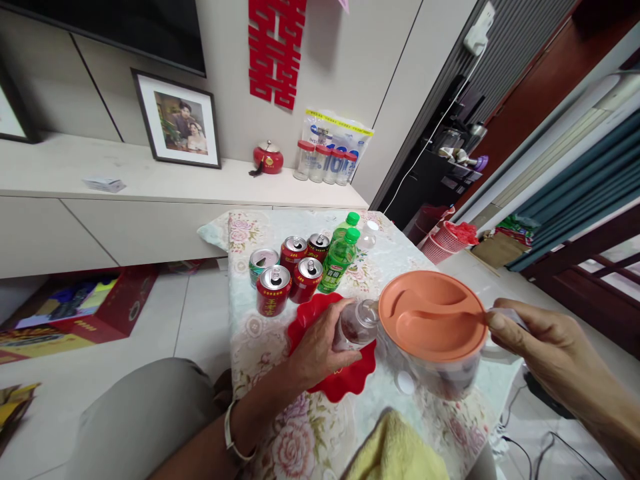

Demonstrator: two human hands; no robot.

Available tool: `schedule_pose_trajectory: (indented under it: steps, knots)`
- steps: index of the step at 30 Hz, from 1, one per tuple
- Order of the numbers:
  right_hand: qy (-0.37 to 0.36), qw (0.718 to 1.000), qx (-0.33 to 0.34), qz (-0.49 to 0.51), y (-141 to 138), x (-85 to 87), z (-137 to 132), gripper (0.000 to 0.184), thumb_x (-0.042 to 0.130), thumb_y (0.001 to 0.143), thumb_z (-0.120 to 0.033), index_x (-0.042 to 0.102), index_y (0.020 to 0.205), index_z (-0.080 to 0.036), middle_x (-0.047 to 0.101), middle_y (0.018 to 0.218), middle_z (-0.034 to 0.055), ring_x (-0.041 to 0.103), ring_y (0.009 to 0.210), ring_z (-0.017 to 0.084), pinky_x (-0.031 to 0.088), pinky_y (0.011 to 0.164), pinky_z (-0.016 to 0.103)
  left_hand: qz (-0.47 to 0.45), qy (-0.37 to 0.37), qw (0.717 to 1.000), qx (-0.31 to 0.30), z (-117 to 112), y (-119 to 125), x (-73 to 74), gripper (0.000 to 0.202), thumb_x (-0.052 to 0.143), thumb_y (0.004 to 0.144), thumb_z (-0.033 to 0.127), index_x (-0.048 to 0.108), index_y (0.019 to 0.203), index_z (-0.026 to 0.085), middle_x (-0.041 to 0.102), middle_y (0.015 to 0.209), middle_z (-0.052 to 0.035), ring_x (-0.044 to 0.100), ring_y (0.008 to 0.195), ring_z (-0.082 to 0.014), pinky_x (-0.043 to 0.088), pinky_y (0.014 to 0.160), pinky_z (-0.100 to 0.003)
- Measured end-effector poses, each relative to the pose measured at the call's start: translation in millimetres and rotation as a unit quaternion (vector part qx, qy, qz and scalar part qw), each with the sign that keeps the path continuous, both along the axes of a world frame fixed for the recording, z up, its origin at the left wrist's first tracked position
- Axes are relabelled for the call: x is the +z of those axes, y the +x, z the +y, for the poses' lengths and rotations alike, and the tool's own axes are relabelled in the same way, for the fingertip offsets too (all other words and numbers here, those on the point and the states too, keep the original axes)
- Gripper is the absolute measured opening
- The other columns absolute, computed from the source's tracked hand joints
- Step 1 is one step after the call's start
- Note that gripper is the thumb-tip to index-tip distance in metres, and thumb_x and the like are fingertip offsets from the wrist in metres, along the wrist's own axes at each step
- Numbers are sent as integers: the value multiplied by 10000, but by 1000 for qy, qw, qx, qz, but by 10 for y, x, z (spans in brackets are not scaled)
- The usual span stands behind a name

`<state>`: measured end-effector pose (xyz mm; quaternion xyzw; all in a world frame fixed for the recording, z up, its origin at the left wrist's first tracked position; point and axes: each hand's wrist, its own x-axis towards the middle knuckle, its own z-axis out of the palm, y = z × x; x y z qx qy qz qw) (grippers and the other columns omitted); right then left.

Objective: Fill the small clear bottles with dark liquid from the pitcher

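My left hand [320,340] is wrapped round a small clear jar [356,328], tilted above a red scalloped plate [345,387]. My right hand [543,337] grips the handle of a clear pitcher [450,377] with an orange lid [433,313]. The pitcher leans toward the jar, its spout side close to the jar's mouth. Whether liquid is running between them I cannot tell. Some dark contents show low in the pitcher, blurred. A small white cap [405,382] lies on the tablecloth beside the pitcher.
Several opened cans [273,291] and green-capped bottles [336,263] stand behind the plate, with a white-capped clear bottle [370,235] beyond. A yellow cloth [397,450] lies at the near edge of the flowered tablecloth [295,440]. Red-lidded jars [323,163] stand on the cabinet.
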<state>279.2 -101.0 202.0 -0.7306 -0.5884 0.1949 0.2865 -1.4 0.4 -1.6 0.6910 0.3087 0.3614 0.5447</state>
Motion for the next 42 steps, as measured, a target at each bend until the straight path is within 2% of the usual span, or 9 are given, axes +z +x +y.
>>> schedule_pose_trajectory:
  steps: [5, 9, 12, 17, 21, 25, 31, 34, 42]
  knots:
    - [-21, 1000, -4, 7, 52, 6, -2, 690, 725, 805, -837, 479, 605, -225, 312, 670, -34, 287, 648, 160, 240, 580, 292, -4, 8, 1000, 7, -9, -3, 0, 901, 836, 730, 213, 463, 1544, 316, 634, 1574, -81, 625, 1435, -356, 492, 1241, -531]
    - [-24, 1000, -2, 8, 90, -21, -3, 665, 708, 826, -832, 542, 633, -218, 360, 686, -26, 329, 670, 169, 267, 597, 288, 2, 10, 1000, 4, -1, 6, -22, 915, 829, 716, 208, 460, 1552, 267, 622, 1575, -109, 615, 1445, -362, 471, 1265, -524]
    - [-20, 1000, -2, 12, 82, -17, 1, 662, 715, 827, -822, 528, 625, -221, 342, 682, -30, 312, 661, 165, 259, 590, 288, 0, 12, 1000, 5, 4, 12, -41, 922, 826, 719, 216, 452, 1561, 246, 615, 1580, -124, 616, 1443, -372, 473, 1264, -546]
    - [-16, 1000, 4, -3, 18, 19, 0, 648, 711, 821, -824, 530, 608, -239, 357, 666, -9, 322, 651, 190, 265, 578, 321, -12, 15, 1000, 12, -1, 11, -38, 910, 847, 707, 204, 489, 1540, 286, 648, 1555, -105, 636, 1421, -383, 516, 1224, -561]
    - [14, 1000, 8, -16, -30, 27, -1, 631, 684, 819, -833, 526, 587, -267, 366, 632, 21, 321, 622, 221, 249, 555, 367, -11, 5, 1000, 12, -2, 10, -28, 912, 857, 702, 194, 502, 1539, 268, 652, 1546, -130, 662, 1391, -386, 550, 1194, -563]
    - [21, 999, 19, -16, -56, 32, 13, 626, 673, 836, -823, 519, 584, -272, 357, 623, 25, 312, 609, 222, 235, 553, 380, -9, 6, 1000, 10, 1, 6, -25, 916, 852, 698, 196, 492, 1536, 277, 644, 1558, -110, 638, 1423, -378, 521, 1222, -565]
    - [29, 999, 12, -20, -94, 49, 20, 647, 669, 804, -859, 517, 569, -276, 359, 612, 27, 314, 598, 221, 244, 533, 382, 4, -7, 1000, 1, 2, 3, -3, 917, 840, 713, 229, 456, 1539, 333, 616, 1594, -70, 621, 1441, -340, 485, 1261, -500]
    - [29, 999, 15, -23, -102, 59, 12, 644, 672, 817, -843, 505, 574, -270, 354, 614, 24, 310, 601, 217, 242, 540, 379, 2, 4, 1000, 9, 0, 5, 5, 906, 841, 707, 224, 475, 1525, 353, 633, 1578, -63, 629, 1431, -352, 497, 1248, -518]
    - [29, 999, 27, -19, -88, 73, 13, 615, 693, 845, -795, 516, 583, -267, 374, 601, 25, 323, 588, 213, 246, 536, 379, -9, 7, 1000, 7, -2, 9, 2, 914, 840, 707, 216, 472, 1544, 251, 643, 1541, -126, 629, 1423, -391, 515, 1216, -595]
